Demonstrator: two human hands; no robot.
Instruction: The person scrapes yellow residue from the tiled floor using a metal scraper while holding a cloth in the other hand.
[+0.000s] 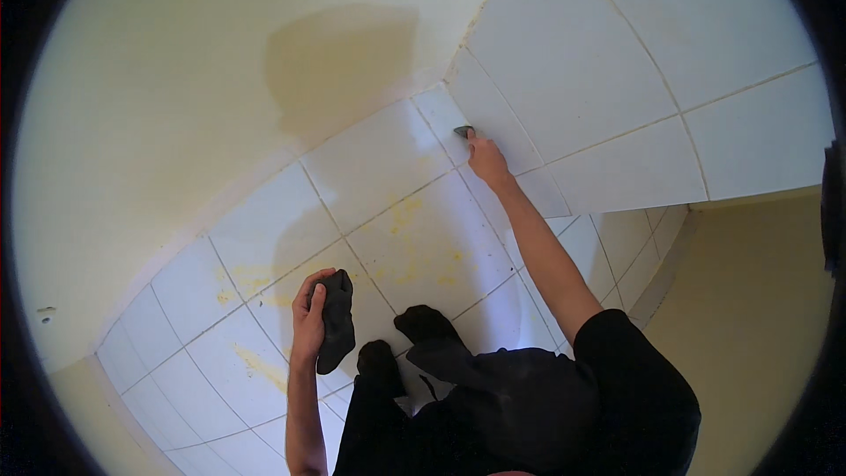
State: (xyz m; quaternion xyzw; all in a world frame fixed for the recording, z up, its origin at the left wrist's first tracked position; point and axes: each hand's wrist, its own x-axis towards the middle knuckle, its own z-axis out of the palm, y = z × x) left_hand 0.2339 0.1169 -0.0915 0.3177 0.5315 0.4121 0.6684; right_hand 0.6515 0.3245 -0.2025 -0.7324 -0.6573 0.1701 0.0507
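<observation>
Right hand [487, 159] pinches a small dark thing [463, 131] near the corner [445, 83], arm [548, 251] outstretched, apparently because that spot lies well away from the feet [426, 323]; whether it touches tile [495, 99], I can't tell. Left hand [308, 317] grips a sock [337, 324] by its upper side, seemingly so the rest hangs free.

A black shirt [648, 388] is worn, its right sleeve [614, 339] cut short near the elbow, with black trousers [374, 432] and dark socks [427, 323]; both hands [487, 161] are left bare.
</observation>
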